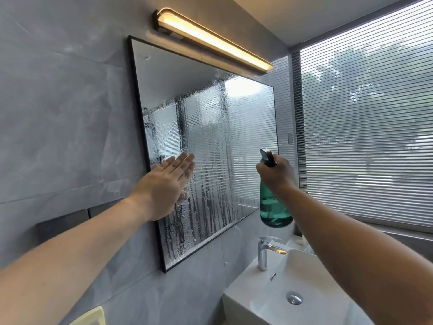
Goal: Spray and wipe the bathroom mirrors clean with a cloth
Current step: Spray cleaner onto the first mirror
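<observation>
wall [58,113]: standing grey and marbled, filling the left side of the view.
blinds [365,137]: hanging lowered across the window on the right, letting daylight and blurred trees through the slats.
mirror [210,148]: hanging in a thin dark frame on the wall, streaming with droplets and long runs over its lower and right parts, showing dry glass at the upper left.
basin [304,277]: sitting white and square-edged below the mirror's lower right corner.
lamp [210,41]: glowing warm, running just above the mirror's top edge.
left hand [164,184]: lying flat with fingers straight and close together, pressing the cloth [185,195] against the wet glass near the mirror's left edge.
right hand [278,174]: curling round the neck of the spray bottle [274,207], holding it upright in the air by the mirror's right edge.
spray bottle: hanging above the basin, showing a see-through teal body partly filled with liquid and a dark head pointing left towards the glass.
faucet [263,254]: standing chrome at the basin's back, reaching its spout over the bowl.
cloth: peeking out as a small pale lump beneath the left palm, touching the glass, mostly hidden.
drain [294,297]: shining chrome in the basin's floor.
</observation>
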Tool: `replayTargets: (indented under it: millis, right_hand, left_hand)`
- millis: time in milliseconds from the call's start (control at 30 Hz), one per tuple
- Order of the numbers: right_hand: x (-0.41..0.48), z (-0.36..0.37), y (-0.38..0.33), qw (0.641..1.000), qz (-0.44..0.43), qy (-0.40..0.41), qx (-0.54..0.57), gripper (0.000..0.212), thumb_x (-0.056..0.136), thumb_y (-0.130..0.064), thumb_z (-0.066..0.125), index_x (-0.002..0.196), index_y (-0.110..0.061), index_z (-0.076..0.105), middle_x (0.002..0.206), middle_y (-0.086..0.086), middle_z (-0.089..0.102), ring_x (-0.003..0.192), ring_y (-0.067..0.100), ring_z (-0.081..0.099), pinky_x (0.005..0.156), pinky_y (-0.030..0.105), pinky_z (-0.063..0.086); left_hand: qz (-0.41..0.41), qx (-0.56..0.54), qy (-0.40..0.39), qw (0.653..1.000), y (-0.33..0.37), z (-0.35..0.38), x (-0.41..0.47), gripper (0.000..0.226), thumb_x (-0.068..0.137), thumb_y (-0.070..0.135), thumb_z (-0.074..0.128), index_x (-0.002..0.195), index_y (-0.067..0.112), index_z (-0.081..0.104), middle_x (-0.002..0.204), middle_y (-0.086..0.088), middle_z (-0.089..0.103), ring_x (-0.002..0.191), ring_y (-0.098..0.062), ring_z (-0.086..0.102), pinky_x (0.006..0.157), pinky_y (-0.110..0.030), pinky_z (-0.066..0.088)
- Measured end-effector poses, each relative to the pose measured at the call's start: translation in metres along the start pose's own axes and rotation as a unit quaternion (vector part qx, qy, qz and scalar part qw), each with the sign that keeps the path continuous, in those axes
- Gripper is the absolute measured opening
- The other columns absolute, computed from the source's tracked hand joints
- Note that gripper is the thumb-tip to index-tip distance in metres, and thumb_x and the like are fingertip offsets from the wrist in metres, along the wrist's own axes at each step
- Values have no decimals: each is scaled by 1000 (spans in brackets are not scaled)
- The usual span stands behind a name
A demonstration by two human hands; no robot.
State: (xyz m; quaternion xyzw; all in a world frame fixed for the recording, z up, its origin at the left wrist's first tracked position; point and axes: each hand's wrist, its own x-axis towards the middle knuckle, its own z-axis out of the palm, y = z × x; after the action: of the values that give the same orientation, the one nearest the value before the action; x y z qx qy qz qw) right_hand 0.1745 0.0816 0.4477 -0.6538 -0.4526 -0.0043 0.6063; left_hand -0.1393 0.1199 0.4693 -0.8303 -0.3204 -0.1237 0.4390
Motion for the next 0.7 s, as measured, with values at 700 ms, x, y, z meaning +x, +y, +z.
replayTargets:
  millis: [700]
  right_hand:
    - [-14,-15,-38,991,-56,0,119,26,67,-43,61,81,-23,68,76,-2,71,76,27,68,73,48,58]
  left_hand:
    - [-9,-11,41,999,-13,-2,-4,76,93,41,-4,160,5,-1,169,-11,-9,156,-24,-11,123,-35,-12]
